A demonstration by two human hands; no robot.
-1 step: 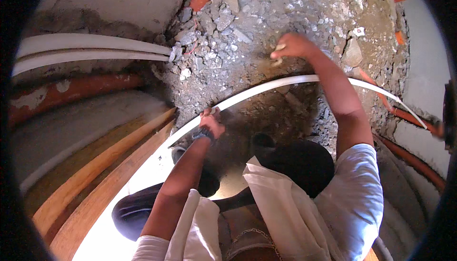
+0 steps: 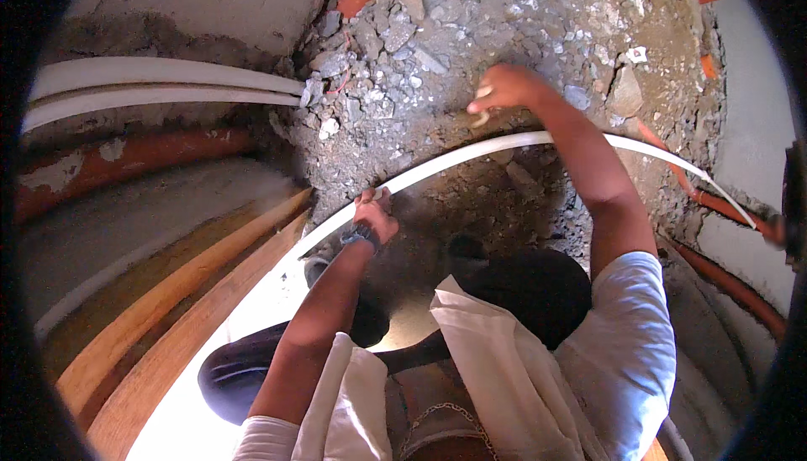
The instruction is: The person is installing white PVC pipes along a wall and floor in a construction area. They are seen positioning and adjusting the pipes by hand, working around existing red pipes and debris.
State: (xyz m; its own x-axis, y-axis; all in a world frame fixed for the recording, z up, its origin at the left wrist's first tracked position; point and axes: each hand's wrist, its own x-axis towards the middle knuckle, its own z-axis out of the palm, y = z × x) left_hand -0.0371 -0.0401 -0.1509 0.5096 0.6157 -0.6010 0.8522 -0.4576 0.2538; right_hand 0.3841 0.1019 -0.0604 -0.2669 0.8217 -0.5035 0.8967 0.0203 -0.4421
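White plastic tube [image 2: 471, 152] runs in a long arc across the middle of the scene, from a glaring bright patch at near left to a thinner end at far right, beside an orange pipe [image 2: 723, 203]. Its left stretch fades into the glare, so where it ends there is hard to tell.

One person, seen from above, sits or squats with bent legs in dark trousers [image 2: 538, 297] and a white shirt [image 2: 622, 326]. The left hand [image 2: 378, 217], with a dark watch [image 2: 360, 233] on its wrist, is on the left part of the tube — fingers curled closed around it. The right hand [image 2: 513, 89] is beyond the tube, low over rubble [image 2: 429, 32]; its forearm crosses above the tube. Its fingers are bent nearly closed, pinching a small pale piece [image 2: 482, 115] — what it is cannot be made out.

Broken grey stones and brown dirt cover the ground. At far left, two white pipes [image 2: 168, 87] lie side by side, with a scuffed red pipe [image 2: 134, 163] nearer. Wooden boards [image 2: 185, 339] slant along the near left, and a pale wall [image 2: 761, 116] stands at right.
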